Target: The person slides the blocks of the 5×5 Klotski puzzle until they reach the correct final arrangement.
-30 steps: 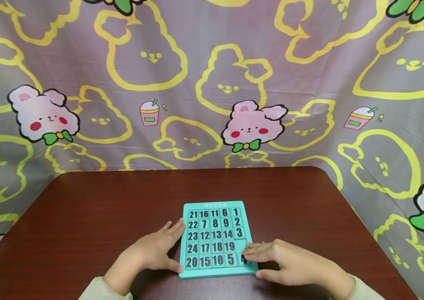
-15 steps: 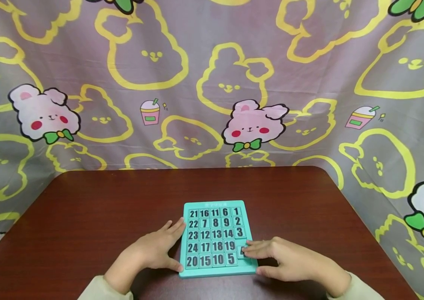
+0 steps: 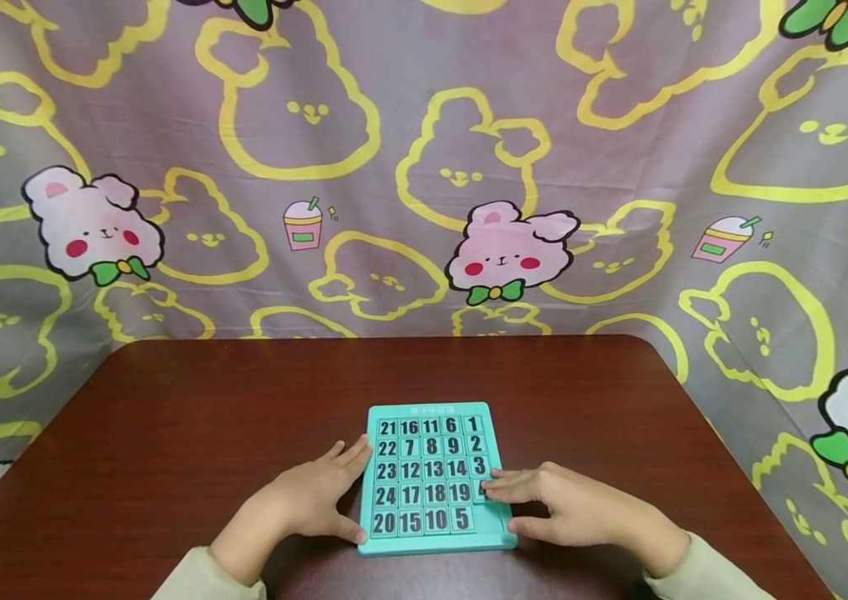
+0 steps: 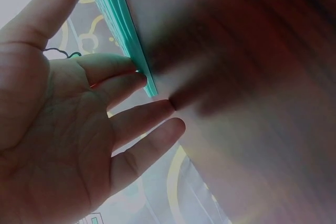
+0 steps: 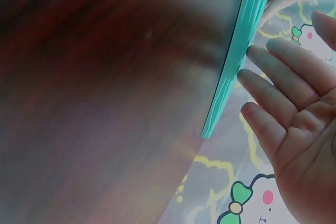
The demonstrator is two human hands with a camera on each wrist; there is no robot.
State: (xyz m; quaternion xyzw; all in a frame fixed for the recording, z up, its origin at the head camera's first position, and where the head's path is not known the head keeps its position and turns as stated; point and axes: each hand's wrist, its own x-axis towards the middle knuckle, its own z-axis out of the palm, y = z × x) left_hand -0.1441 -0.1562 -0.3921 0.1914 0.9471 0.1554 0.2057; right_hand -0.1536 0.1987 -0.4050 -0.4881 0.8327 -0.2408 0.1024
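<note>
A turquoise sliding number puzzle lies flat on the table, its tiles printed with black numbers. My left hand rests along its left side; the fingertips touch the upper part of that edge and the thumb the lower left corner. In the left wrist view the fingers are nearly straight. My right hand reaches over the right edge, its extended fingertips on the number 4 tile, partly covering it. Its thumb is near the lower right edge. Below the 4 tile, the bottom right slot shows bare turquoise.
The dark reddish-brown table has rounded far corners. Behind it and at both sides hangs a grey cloth with yellow outlines and cartoon rabbits.
The 4 tile has slid away from me, from the bottom right slot to the one below the 3, with my right fingers on it. My left hand stays in place.
</note>
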